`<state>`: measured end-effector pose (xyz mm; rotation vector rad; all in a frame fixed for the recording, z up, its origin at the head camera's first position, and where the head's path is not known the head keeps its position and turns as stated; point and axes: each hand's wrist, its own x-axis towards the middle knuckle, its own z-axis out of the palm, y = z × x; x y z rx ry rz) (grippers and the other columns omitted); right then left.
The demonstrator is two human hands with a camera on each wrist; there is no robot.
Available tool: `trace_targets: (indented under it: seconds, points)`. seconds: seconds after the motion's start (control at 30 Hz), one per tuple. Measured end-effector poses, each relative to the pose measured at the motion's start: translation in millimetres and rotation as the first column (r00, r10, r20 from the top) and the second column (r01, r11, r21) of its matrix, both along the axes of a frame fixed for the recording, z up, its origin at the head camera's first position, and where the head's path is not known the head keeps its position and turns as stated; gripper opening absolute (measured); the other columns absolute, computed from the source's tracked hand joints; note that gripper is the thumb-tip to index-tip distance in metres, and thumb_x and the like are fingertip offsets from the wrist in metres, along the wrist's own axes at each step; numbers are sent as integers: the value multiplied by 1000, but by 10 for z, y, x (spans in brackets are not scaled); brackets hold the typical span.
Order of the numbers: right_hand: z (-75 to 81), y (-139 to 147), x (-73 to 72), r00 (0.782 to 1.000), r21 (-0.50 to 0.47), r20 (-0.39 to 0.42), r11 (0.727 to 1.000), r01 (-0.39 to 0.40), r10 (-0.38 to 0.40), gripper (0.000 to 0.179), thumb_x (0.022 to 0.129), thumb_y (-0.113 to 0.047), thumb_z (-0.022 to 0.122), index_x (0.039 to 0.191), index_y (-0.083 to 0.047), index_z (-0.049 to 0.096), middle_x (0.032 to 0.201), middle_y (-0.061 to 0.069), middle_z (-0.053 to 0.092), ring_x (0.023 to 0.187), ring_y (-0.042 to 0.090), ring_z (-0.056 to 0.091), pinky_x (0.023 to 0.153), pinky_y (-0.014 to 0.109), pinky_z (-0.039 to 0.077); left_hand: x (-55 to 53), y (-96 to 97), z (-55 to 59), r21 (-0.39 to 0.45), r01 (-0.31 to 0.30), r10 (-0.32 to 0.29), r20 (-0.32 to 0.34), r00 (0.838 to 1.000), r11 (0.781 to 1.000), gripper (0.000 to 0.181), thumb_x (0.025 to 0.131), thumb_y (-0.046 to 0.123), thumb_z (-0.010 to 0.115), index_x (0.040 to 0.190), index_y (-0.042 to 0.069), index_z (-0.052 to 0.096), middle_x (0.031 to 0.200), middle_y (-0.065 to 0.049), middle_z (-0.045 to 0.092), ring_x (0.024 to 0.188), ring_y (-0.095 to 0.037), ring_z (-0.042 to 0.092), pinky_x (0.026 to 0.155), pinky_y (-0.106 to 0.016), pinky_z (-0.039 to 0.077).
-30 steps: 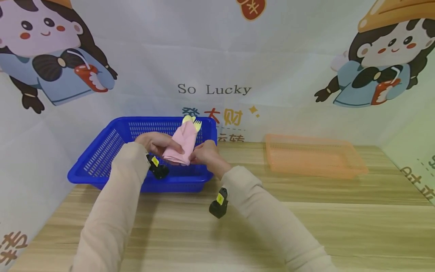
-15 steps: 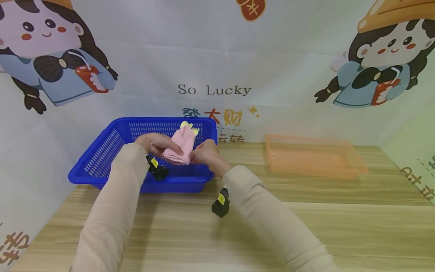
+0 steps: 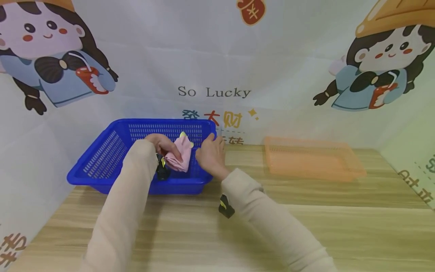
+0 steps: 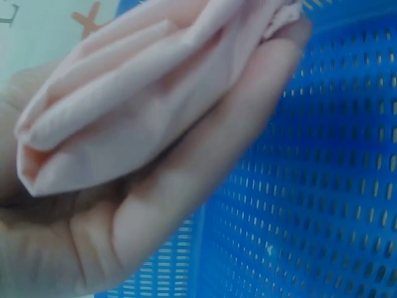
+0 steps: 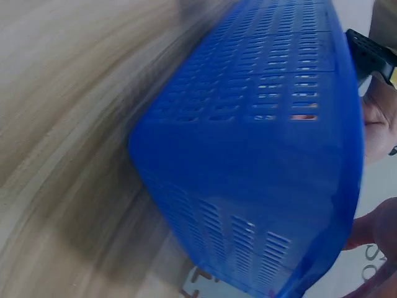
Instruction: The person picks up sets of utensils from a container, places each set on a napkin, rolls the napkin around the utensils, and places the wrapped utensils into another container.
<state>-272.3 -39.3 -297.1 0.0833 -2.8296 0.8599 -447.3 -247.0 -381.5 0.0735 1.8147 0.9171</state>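
Observation:
In the head view my left hand holds a folded pink cloth napkin over the inside of the blue plastic basket. Yellow-green cutlery tips poke out at the napkin's far end. Close up in the left wrist view, the napkin lies in layered folds between thumb and fingers. My right hand is at the basket's right rim, apart from the napkin, its fingers loosely bent. In the right wrist view part of it shows by the basket's rim; whether it touches the rim is unclear.
An orange mesh tray stands at the back right of the wooden table. A white printed cloth backdrop hangs right behind the basket and tray. Small black cameras sit at both wrists.
My right hand has let go of the napkin and moved right to the basket rim. The left hand has lowered the napkin and cutlery slightly into the basket.

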Motion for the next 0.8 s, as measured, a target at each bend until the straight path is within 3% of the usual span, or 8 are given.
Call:
trace_targets:
  seconds: [0.07, 0.13, 0.3, 0.37, 0.43, 0.63, 0.7, 0.8]
  points:
    - [-25, 2, -3, 998, -26, 60, 1000, -1, 2, 61, 80, -13, 55, 129, 14, 29, 117, 31, 41, 108, 38, 43, 91, 43, 40, -224, -68, -211, -53, -1, 0, -24, 1000, 999, 30, 75, 20, 70, 91, -5, 65, 87, -12, 68, 81, -19, 65, 76, -25, 51]
    - [-59, 12, -6, 993, -50, 120, 999, -8, 14, 66, 80, -11, 54, 132, 15, 22, 119, 34, 40, 109, 40, 43, 89, 45, 41, -231, -51, -211, -75, -14, 11, -37, 999, 997, 31, 74, 21, 71, 91, -5, 65, 87, -11, 68, 81, -17, 65, 76, -25, 51]
    - [-148, 45, -20, 981, -103, 189, 994, -29, 48, 72, 81, -9, 52, 134, 15, 10, 120, 38, 37, 110, 42, 43, 86, 47, 44, 454, 302, 448, -175, -53, 42, -69, 997, 983, 32, 75, 19, 69, 96, -5, 64, 85, -6, 68, 80, -13, 62, 82, -27, 48]
    - [-169, 48, -21, 981, -101, 182, 994, -43, 61, 73, 81, -8, 52, 134, 16, 8, 120, 38, 37, 109, 41, 45, 86, 46, 44, 542, 380, 528, -191, -37, 24, -69, 997, 981, 33, 77, 19, 68, 98, -5, 64, 87, -7, 67, 82, -13, 61, 84, -28, 46]
    - [-185, 46, -17, 981, -103, 177, 993, -56, 74, 74, 81, -8, 52, 134, 17, 8, 120, 38, 38, 107, 41, 47, 85, 45, 45, 293, 311, 274, -182, 26, -39, -70, 997, 983, 33, 79, 22, 65, 99, -4, 64, 89, -7, 67, 84, -14, 61, 84, -28, 46]
    - [-204, 47, -3, 986, -93, 154, 994, -55, 68, 74, 78, -5, 53, 133, 17, 8, 116, 38, 42, 101, 41, 52, 81, 45, 47, -959, -17, -955, -162, 12, -18, -40, 999, 987, 38, 69, 26, 76, 95, 0, 66, 91, -9, 67, 82, -18, 64, 76, -30, 51]
    - [-203, 59, -9, 988, -88, 141, 995, -47, 59, 74, 78, -5, 53, 133, 17, 9, 115, 38, 43, 100, 41, 53, 80, 45, 47, -1161, -33, -1088, -194, 17, -30, -60, 998, 981, 42, 61, 29, 81, 91, 3, 68, 89, -7, 67, 81, -17, 62, 71, -31, 51]
    - [-209, 76, -18, 989, -68, 133, 996, -54, 63, 74, 79, -6, 54, 132, 18, 9, 116, 39, 43, 101, 41, 52, 82, 44, 46, -1052, 37, -974, -220, 76, -99, -94, 991, 973, 40, 61, 31, 80, 88, 4, 69, 86, -6, 67, 76, -15, 62, 68, -28, 51]
